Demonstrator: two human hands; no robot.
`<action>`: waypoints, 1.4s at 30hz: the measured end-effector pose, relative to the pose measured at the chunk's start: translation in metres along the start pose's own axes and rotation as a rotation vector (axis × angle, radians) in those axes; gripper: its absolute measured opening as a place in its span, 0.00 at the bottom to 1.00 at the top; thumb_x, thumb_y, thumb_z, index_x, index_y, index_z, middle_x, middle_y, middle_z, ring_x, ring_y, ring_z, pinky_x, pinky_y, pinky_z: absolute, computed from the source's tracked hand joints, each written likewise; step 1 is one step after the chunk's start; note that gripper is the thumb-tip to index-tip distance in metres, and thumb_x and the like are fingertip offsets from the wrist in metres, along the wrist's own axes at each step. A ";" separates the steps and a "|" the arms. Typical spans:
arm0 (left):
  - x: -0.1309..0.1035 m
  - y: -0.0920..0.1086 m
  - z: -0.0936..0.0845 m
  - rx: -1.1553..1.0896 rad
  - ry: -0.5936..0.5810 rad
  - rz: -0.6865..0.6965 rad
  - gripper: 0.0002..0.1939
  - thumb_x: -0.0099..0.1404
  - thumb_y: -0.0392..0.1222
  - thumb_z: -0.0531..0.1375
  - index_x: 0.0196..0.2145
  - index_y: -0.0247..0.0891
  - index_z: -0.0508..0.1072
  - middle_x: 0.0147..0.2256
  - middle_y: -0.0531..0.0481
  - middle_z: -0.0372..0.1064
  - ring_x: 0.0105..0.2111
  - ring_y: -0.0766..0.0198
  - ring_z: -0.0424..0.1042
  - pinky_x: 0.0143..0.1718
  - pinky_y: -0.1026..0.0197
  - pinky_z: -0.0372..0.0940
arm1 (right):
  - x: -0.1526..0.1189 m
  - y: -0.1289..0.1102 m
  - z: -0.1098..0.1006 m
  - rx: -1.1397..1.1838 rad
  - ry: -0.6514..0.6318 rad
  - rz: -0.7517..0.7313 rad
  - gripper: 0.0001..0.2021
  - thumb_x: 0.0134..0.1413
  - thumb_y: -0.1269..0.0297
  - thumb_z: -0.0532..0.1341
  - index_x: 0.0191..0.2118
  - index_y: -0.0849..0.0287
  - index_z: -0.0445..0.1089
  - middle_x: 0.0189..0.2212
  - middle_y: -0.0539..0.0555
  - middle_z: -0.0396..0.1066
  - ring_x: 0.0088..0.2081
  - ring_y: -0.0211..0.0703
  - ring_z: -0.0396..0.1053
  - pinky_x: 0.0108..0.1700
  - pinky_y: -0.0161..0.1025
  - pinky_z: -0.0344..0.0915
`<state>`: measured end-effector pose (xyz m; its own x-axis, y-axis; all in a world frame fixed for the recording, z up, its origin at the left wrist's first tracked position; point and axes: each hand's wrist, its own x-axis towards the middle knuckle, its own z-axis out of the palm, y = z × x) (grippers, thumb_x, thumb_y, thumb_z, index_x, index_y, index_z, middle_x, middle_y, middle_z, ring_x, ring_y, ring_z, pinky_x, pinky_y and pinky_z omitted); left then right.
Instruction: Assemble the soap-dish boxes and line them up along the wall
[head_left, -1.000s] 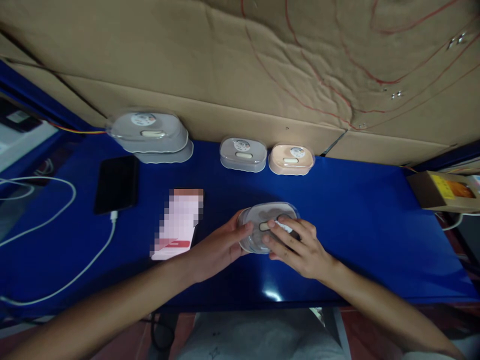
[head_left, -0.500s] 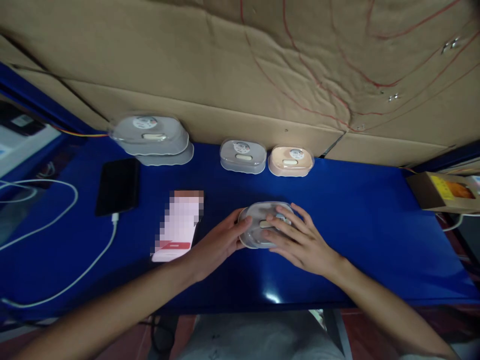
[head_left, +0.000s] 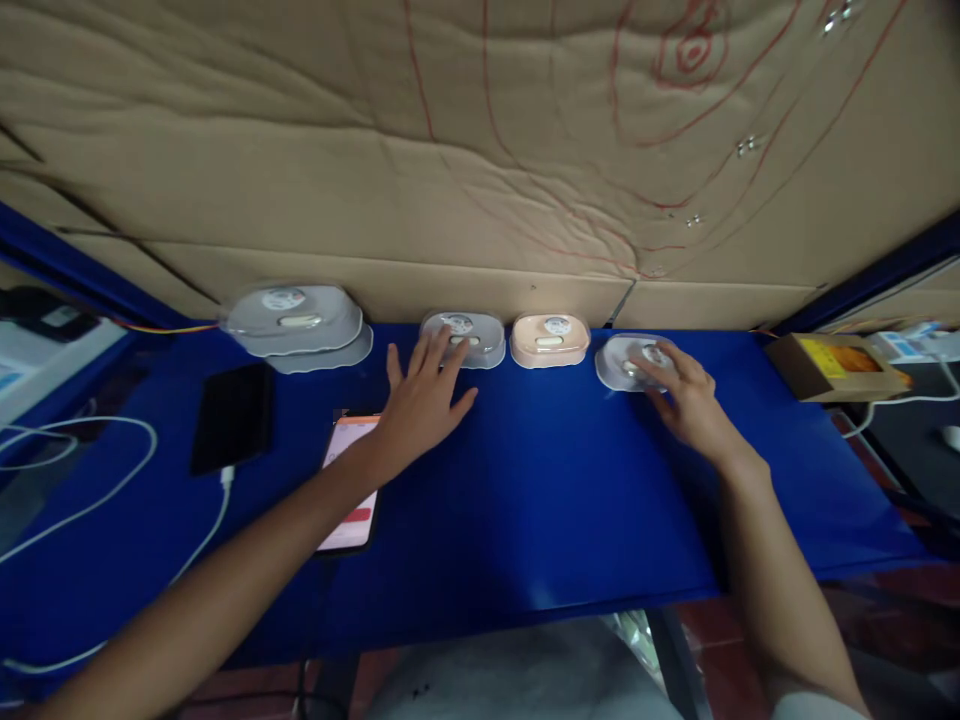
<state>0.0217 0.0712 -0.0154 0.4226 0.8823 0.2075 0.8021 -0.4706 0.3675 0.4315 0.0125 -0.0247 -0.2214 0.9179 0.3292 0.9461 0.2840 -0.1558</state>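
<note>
My right hand (head_left: pixel 686 400) is closed over a small grey oval box with a clear lid (head_left: pixel 615 365), at the right end of a row along the back of the table. Fingers rest on its lid, and the thumb is at its near side. Fingers spread, my left hand (head_left: pixel 427 400) reaches over the front of another grey lidded box (head_left: pixel 487 345); its fingertips overlap that lid, though contact is unclear. Between the two stands a peach lidded box (head_left: pixel 551 345). Each lid carries a pale tab and a round sticker.
Larger grey lidded boxes (head_left: pixel 300 325) are stacked at the back left. A lit phone (head_left: pixel 349 535) lies under my left forearm, beside a black device (head_left: pixel 232 420) on a white cable. Behind the blue table (head_left: pixel 525 500) rises a cardboard wall (head_left: pixel 300 190). A cardboard carton (head_left: pixel 795 370) sits at the right.
The grey box held in both hands at the middle has moved back and right, beside the peach box, with my right hand. My left hand has let go and moved to the left and back.
</note>
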 end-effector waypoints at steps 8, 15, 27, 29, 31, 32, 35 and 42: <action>-0.020 0.004 -0.004 0.186 0.119 0.106 0.20 0.77 0.42 0.58 0.63 0.41 0.75 0.64 0.30 0.70 0.66 0.33 0.68 0.69 0.17 0.47 | 0.013 0.038 0.023 0.131 0.161 0.052 0.25 0.71 0.61 0.57 0.70 0.53 0.67 0.69 0.66 0.64 0.70 0.68 0.65 0.69 0.71 0.64; -0.060 0.020 -0.012 -0.025 0.029 0.320 0.20 0.73 0.32 0.57 0.57 0.44 0.78 0.56 0.38 0.70 0.60 0.41 0.71 0.60 0.36 0.70 | 0.027 0.006 0.037 0.190 0.099 -0.025 0.27 0.74 0.59 0.56 0.74 0.50 0.62 0.73 0.65 0.60 0.73 0.64 0.61 0.73 0.67 0.62; -0.070 0.017 -0.002 -0.357 -0.168 0.195 0.48 0.71 0.38 0.66 0.78 0.51 0.44 0.76 0.35 0.51 0.76 0.39 0.53 0.72 0.33 0.58 | 0.007 -0.115 0.014 0.388 -0.108 -0.409 0.40 0.70 0.45 0.64 0.79 0.49 0.50 0.78 0.61 0.54 0.79 0.62 0.50 0.77 0.68 0.52; -0.070 0.016 -0.001 -0.404 -0.179 0.200 0.47 0.71 0.40 0.66 0.78 0.53 0.45 0.73 0.36 0.56 0.73 0.41 0.58 0.72 0.35 0.60 | -0.002 -0.131 0.013 0.306 -0.151 -0.496 0.36 0.72 0.50 0.65 0.77 0.52 0.55 0.76 0.62 0.58 0.78 0.61 0.51 0.77 0.69 0.53; -0.071 0.017 -0.002 -0.411 -0.198 0.202 0.47 0.71 0.42 0.67 0.77 0.53 0.46 0.72 0.36 0.59 0.72 0.41 0.61 0.71 0.36 0.61 | -0.009 -0.139 0.014 0.266 -0.165 -0.543 0.30 0.74 0.55 0.63 0.75 0.55 0.60 0.73 0.63 0.63 0.77 0.60 0.55 0.74 0.67 0.60; -0.072 0.017 -0.002 -0.407 -0.215 0.204 0.49 0.70 0.43 0.69 0.78 0.53 0.46 0.72 0.36 0.59 0.72 0.40 0.61 0.71 0.35 0.60 | -0.011 -0.139 0.013 0.271 -0.168 -0.555 0.29 0.74 0.55 0.62 0.74 0.55 0.61 0.72 0.63 0.66 0.76 0.60 0.58 0.72 0.65 0.64; -0.074 0.017 0.000 -0.391 -0.268 0.228 0.56 0.66 0.46 0.72 0.79 0.53 0.41 0.73 0.35 0.59 0.72 0.38 0.61 0.74 0.29 0.52 | -0.014 -0.132 0.010 0.368 -0.169 -0.553 0.29 0.75 0.53 0.61 0.75 0.55 0.61 0.70 0.63 0.68 0.74 0.60 0.61 0.68 0.62 0.70; -0.079 0.014 0.000 -0.387 -0.347 0.231 0.71 0.58 0.44 0.78 0.78 0.55 0.30 0.74 0.35 0.59 0.72 0.35 0.61 0.74 0.24 0.45 | -0.004 -0.106 0.021 0.448 -0.122 -0.314 0.31 0.74 0.58 0.62 0.77 0.46 0.55 0.73 0.59 0.63 0.75 0.59 0.59 0.73 0.65 0.63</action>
<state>-0.0001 -0.0053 -0.0267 0.7349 0.6773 0.0356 0.4873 -0.5638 0.6668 0.3267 -0.0151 -0.0291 -0.5276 0.7879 0.3174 0.6429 0.6146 -0.4570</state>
